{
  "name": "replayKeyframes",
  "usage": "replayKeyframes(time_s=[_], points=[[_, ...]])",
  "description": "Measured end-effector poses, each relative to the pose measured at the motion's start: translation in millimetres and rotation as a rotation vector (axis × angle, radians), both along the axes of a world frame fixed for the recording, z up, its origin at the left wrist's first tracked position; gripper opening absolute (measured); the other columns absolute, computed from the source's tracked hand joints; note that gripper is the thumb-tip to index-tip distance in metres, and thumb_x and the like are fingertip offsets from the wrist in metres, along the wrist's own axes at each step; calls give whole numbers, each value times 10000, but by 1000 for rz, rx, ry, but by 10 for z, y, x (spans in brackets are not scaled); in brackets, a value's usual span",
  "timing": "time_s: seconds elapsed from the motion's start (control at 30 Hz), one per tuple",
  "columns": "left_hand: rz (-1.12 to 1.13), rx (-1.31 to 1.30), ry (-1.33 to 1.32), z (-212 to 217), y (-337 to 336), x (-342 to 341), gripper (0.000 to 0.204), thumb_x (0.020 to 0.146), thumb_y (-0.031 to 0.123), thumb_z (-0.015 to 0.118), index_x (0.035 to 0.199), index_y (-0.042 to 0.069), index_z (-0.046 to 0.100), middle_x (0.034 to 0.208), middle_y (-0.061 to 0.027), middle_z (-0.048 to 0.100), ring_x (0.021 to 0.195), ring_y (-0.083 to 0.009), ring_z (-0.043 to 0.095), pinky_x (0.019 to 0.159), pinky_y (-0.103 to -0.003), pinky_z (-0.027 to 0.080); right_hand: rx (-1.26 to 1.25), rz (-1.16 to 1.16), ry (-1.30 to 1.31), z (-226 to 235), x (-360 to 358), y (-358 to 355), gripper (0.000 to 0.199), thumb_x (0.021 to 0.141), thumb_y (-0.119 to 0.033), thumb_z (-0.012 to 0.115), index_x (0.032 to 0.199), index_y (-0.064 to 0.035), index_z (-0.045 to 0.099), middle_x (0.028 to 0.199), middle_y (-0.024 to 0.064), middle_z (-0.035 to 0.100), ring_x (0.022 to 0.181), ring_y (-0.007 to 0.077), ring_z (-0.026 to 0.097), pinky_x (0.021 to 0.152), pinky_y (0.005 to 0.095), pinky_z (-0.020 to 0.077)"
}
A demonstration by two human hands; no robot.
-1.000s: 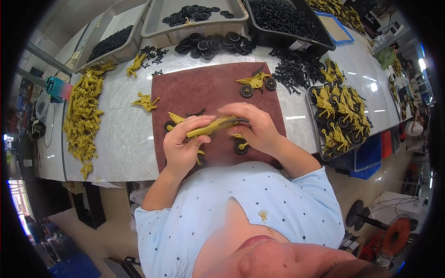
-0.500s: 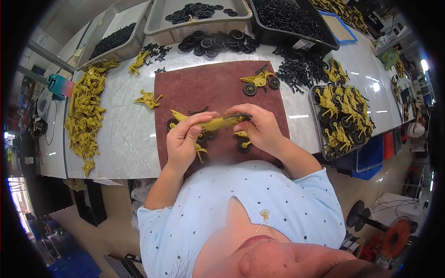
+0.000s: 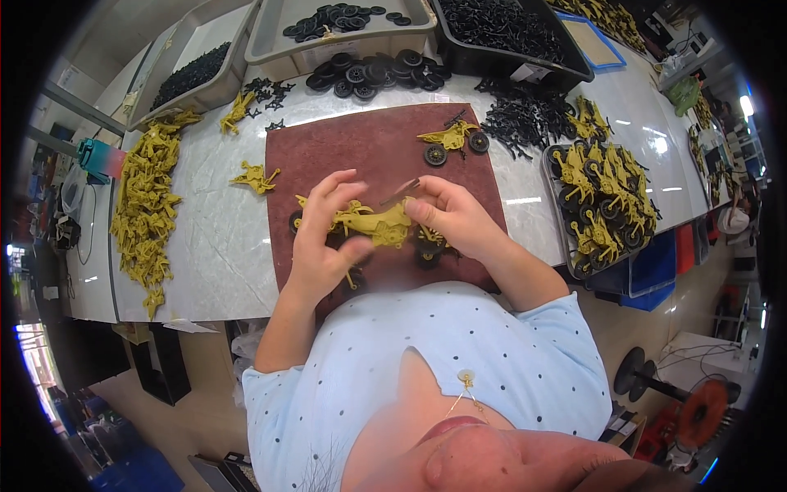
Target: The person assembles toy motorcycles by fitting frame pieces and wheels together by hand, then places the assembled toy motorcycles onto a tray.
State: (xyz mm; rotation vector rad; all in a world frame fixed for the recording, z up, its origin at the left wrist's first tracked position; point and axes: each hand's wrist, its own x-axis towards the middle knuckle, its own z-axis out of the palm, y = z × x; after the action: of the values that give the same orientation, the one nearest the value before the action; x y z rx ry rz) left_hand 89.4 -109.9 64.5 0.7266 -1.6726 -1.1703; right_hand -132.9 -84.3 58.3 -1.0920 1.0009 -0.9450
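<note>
Over a dark red mat [image 3: 344, 148], my right hand [image 3: 463, 217] pinches a yellow toy motorcycle body [image 3: 384, 227] between thumb and fingers. A thin black part [image 3: 402, 192] sticks out at those fingertips, by the body's upper end. Beside the body's other end, my left hand [image 3: 316, 238] stands open, thumb and fingers spread. Partly hidden behind and below both hands lie more yellow toy motorcycle pieces with black wheels [image 3: 428, 254]. At the mat's far right corner rests a yellow toy motorcycle [image 3: 447, 139] with two black wheels.
Yellow bodies form a long heap [image 3: 147, 213] at left; one yellow body [image 3: 256, 176] lies beside the mat. Loose black wheels [image 3: 369, 75] and bins of black parts [image 3: 504, 33] stand at the back. A tray [image 3: 566, 246] of wheeled yellow motorcycles sits at right.
My left hand has let go of the yellow body and spread its fingers. My right hand still holds the body, now turned with its broad side showing.
</note>
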Motion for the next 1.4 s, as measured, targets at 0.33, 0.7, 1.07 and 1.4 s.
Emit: replayKeyframes(time_s=[0.33,0.7,1.07,1.4], points=[[-14,-722,-823,214,142,69,462,612,136,796,1050,94,654,1188,-51,606,1117,-242,559,924,-431,389,518,80,-326,145,-23,-26,358,980,-165,525,1276,30,473,1078,153,611,872,207,647,744,343,557],[55,-520,-464,95,133,-13,260,673,134,792,908,75,694,855,-34,703,678,-171,632,617,-296,429,565,345,-580,26,-87,-26,369,1006,-287,450,1203,16,520,864,140,626,711,197,612,655,310,500],[30,-192,-297,55,139,13,251,704,104,776,925,2,715,818,-90,701,685,-218,636,672,-306,473,-555,-1,303,-51,5,130,537,815,-413,721,1189,-53,586,926,88,644,827,219,622,749,338,490],[104,-415,-414,-69,95,-46,201,721,135,771,885,34,714,737,-57,671,644,-189,595,729,-334,398,-490,-129,385,-12,165,199,280,728,39,702,990,-22,628,933,90,628,860,229,628,780,337,501]])
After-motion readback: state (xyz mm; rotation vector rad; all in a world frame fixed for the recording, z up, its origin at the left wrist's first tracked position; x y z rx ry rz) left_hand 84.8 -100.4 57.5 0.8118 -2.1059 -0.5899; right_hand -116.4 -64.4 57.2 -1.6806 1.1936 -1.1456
